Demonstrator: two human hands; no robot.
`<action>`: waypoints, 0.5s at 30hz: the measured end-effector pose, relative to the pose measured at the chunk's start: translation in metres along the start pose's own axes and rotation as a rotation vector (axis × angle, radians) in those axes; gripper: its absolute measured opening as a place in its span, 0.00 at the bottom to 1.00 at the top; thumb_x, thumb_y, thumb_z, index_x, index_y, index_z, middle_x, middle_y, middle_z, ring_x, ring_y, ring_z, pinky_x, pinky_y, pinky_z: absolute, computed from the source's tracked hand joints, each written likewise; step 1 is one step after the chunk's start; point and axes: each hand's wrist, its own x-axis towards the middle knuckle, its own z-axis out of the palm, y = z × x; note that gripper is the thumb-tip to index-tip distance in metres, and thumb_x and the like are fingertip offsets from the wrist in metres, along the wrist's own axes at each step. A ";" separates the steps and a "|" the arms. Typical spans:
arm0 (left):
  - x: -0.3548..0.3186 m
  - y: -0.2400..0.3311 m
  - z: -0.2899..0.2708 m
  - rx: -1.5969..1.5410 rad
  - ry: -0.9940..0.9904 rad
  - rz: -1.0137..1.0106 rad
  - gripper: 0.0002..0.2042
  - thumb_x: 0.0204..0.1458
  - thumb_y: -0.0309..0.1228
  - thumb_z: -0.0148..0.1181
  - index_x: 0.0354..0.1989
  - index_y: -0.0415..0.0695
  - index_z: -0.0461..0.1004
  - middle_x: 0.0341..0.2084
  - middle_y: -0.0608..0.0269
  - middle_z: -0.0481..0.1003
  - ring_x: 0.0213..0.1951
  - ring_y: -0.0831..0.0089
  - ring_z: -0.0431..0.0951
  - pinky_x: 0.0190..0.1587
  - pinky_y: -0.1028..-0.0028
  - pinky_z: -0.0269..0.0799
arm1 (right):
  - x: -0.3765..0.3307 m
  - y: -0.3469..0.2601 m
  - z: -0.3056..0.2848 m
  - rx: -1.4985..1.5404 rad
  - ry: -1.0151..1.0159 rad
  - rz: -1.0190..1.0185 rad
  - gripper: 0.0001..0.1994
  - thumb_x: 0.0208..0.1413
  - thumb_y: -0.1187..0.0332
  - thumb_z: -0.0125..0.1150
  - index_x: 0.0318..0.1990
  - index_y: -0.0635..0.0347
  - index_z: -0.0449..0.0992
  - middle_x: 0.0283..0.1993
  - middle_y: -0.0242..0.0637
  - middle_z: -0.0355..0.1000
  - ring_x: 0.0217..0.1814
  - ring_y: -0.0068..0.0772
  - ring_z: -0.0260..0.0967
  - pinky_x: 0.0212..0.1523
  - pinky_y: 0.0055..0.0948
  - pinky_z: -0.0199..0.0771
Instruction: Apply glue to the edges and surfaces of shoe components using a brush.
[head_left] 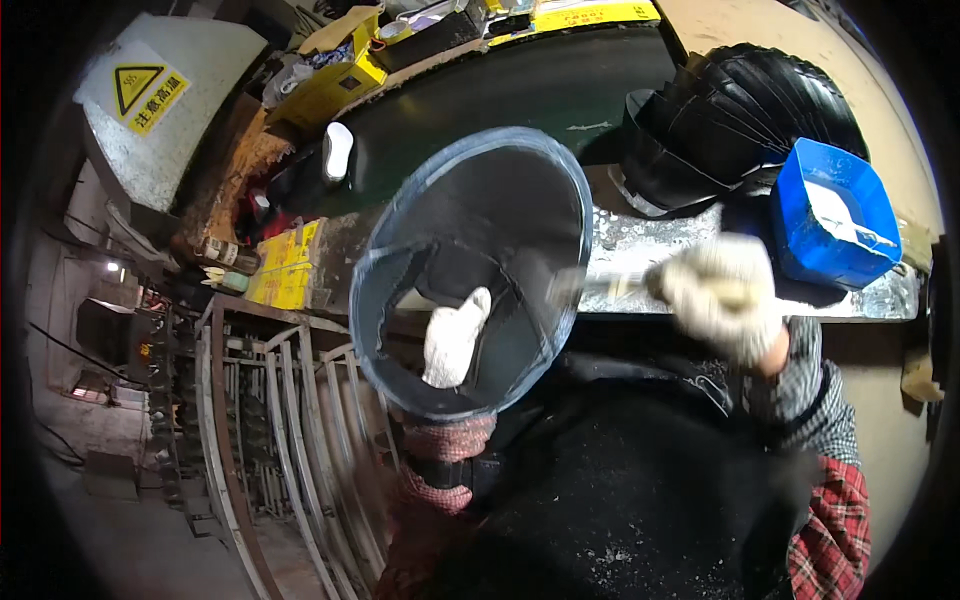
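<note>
A black tube-shaped boot upper (510, 210) with a grey-blue rim is held up before me, its wide opening facing me. My left hand (455, 340), in a white glove, shows through this opening and grips the piece low down; part of its fingers is hidden. To the right, my right hand (725, 295), in a whitish glove and blurred by motion, is closed around a brush (625, 286). The brush's smeared tip overlaps the right side of the opening; whether it touches the lining I cannot tell.
On the bench right of the upper stand a blue tub (850, 262) with white stuff inside and a stack of black uppers (750, 120). Behind runs a dark green belt (440, 100) carrying a white-soled piece (338, 152). Yellow boxes (335, 90) stand far left, a metal rack (285, 420) lower left.
</note>
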 end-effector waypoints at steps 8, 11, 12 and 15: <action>-0.024 0.019 0.009 0.553 0.119 0.244 0.12 0.61 0.36 0.51 0.47 0.43 0.73 0.27 0.57 0.76 0.27 0.65 0.76 0.29 0.70 0.74 | 0.022 0.032 -0.002 -0.245 0.193 -0.374 0.14 0.59 0.69 0.57 0.49 0.71 0.73 0.38 0.42 0.76 0.36 0.32 0.75 0.36 0.26 0.76; -0.024 0.030 0.006 0.810 0.177 0.348 0.12 0.61 0.37 0.51 0.47 0.44 0.73 0.26 0.57 0.76 0.26 0.65 0.76 0.29 0.70 0.74 | 0.000 0.017 0.026 0.835 -0.065 0.808 0.16 0.55 0.68 0.62 0.46 0.70 0.74 0.33 0.40 0.75 0.33 0.33 0.74 0.35 0.26 0.75; -0.019 0.033 0.005 0.840 0.196 0.344 0.12 0.61 0.37 0.51 0.46 0.44 0.73 0.26 0.57 0.76 0.26 0.65 0.76 0.28 0.70 0.74 | -0.019 0.029 0.029 0.664 -0.035 0.578 0.16 0.53 0.67 0.63 0.45 0.70 0.75 0.32 0.40 0.75 0.32 0.33 0.74 0.35 0.26 0.74; 0.051 0.032 -0.027 0.440 0.071 -0.142 0.12 0.62 0.37 0.50 0.50 0.46 0.70 0.22 0.60 0.75 0.20 0.67 0.75 0.23 0.68 0.73 | -0.065 0.052 0.022 0.273 0.232 0.346 0.16 0.50 0.65 0.65 0.41 0.69 0.77 0.32 0.42 0.74 0.32 0.36 0.74 0.35 0.28 0.74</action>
